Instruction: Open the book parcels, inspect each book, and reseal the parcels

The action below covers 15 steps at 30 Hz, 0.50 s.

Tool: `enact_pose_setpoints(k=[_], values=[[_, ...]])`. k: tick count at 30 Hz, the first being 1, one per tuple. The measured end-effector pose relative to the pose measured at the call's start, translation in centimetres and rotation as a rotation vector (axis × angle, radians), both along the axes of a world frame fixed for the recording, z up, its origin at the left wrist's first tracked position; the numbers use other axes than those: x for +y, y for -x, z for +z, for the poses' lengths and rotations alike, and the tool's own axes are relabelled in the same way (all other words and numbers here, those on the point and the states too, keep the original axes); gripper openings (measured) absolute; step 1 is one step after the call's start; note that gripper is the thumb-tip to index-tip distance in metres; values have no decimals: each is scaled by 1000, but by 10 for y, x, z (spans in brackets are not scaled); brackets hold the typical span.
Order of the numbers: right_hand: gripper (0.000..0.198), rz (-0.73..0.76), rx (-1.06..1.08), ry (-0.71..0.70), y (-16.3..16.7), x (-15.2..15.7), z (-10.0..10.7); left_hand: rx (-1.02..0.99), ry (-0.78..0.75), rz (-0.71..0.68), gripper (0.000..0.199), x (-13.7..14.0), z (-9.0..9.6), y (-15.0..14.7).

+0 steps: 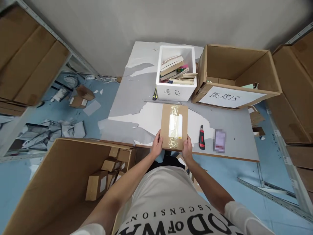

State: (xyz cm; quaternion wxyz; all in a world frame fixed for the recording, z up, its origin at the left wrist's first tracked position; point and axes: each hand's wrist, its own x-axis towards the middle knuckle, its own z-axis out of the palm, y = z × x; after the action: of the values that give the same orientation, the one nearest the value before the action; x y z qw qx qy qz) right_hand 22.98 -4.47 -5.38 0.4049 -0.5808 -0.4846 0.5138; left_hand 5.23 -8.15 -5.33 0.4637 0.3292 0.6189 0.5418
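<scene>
A brown cardboard box [166, 120], sealed with clear tape over a white label [175, 125], is at the front edge of the table. My left hand [157, 143] grips its near left side, thumb on top. At its near right side my right hand [187, 148] holds it the same way. To the right of the box lies a red and black utility knife [201, 137]. Farther right is a blurred purple item [219, 141] that I cannot make out. A yellow and black cutter [155, 94] lies by the white bin.
A white foam bin [176, 91] of books stands at the back of the table [234, 130], beside a large open carton [232, 97] with a written label. Below left, a big carton [49, 169] contains several small parcels. Shelving with boxes flanks both sides. Grey packages [61, 130] lie at left.
</scene>
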Motion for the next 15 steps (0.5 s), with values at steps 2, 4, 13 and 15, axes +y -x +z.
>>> enact_pose_setpoints(k=[2, 4, 13, 15], values=[[75, -4, -15, 26, -2, 7, 1, -4, 17, -9, 71, 7, -2, -2], [74, -8, -22, 56, -2, 12, 3, -8, 30, -13, 69, 13, -4, -1], [75, -2, 87, 112, -3, 14, 5, -71, 30, -70, 56, 20, 1, 10], [75, -27, 106, 110, -4, 13, 5, -71, 57, -52, 54, 26, 1, 15]])
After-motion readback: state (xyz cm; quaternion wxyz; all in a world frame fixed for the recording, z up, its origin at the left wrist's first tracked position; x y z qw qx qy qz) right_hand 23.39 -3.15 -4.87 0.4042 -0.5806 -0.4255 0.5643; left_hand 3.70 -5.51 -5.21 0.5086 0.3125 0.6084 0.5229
